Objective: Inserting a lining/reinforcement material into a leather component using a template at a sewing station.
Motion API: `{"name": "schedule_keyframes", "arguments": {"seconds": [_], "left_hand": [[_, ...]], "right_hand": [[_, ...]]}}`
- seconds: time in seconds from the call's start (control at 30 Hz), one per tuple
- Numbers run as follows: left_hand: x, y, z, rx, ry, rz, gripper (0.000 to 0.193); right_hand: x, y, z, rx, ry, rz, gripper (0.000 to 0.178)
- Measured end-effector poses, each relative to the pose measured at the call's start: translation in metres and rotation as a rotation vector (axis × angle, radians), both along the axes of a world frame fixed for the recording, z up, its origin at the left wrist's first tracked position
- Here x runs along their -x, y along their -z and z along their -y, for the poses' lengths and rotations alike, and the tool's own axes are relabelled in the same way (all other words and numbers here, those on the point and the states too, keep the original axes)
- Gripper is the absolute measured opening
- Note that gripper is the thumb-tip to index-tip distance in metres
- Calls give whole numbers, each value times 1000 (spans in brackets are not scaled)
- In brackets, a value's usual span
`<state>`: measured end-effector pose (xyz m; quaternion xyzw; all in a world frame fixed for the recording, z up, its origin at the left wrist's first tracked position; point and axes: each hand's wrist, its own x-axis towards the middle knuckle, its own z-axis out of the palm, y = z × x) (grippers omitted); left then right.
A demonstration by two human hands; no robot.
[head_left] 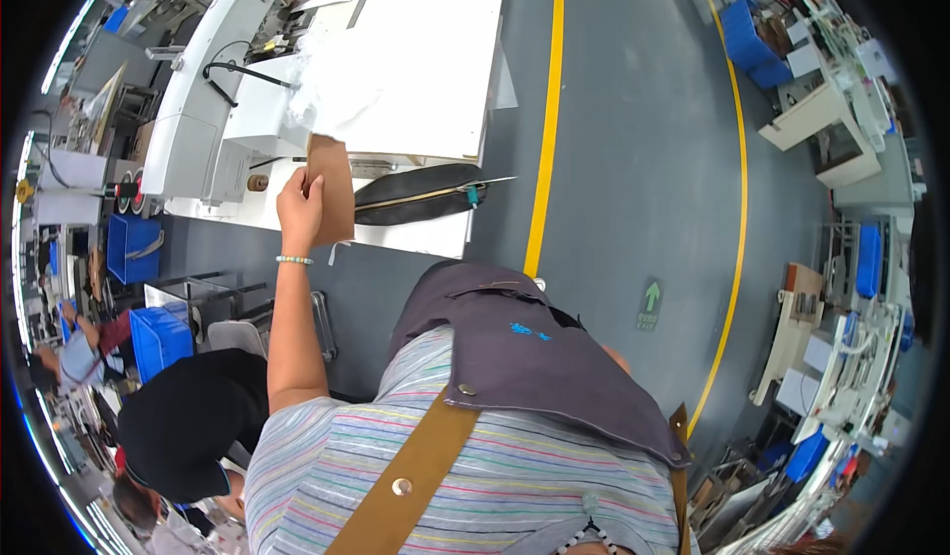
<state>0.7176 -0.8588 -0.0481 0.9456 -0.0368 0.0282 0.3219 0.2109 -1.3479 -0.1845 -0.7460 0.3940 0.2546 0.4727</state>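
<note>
My left hand (301, 207) pinches the left edge of a flat brown cardboard piece (333, 191), thumb on top, above the near end of a white table (426, 100). A beaded bracelet circles that wrist. Just right of the cardboard lies a long black fabric piece (416, 195) with a tan strip along its length, resembling a zippered pouch. At its right end are a small teal object (474, 196) and a thin pointed strip. Of my right arm, only a sliver of skin shows beside the dark apron (554, 377); its fingers are hidden.
A white sewing machine (203, 110) stands left of the table, a thread spool (258, 183) near its base. Lower left, a person in a black cap (188, 421) sits close by, beside a blue bin (161, 339). A yellow floor line (547, 130) runs past the table's right side.
</note>
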Motion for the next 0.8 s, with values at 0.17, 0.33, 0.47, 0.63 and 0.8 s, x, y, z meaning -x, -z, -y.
{"name": "schedule_keyframes", "arguments": {"seconds": [0.17, 0.33, 0.47, 0.63, 0.8], "left_hand": [[68, -75, 119, 822, 55, -267, 27], [110, -91, 182, 1019, 227, -491, 27], [111, -84, 203, 967, 361, -575, 26], [81, -56, 186, 868, 522, -623, 18], [68, -47, 174, 695, 224, -281, 23]], "right_hand": [[-74, 0, 89, 272, -367, 339, 41], [-246, -119, 64, -374, -142, 685, 53], [-348, -177, 3, -873, -125, 870, 67], [-428, -197, -48, -719, -385, 800, 58], [-451, -192, -89, -615, -414, 576, 31]]}}
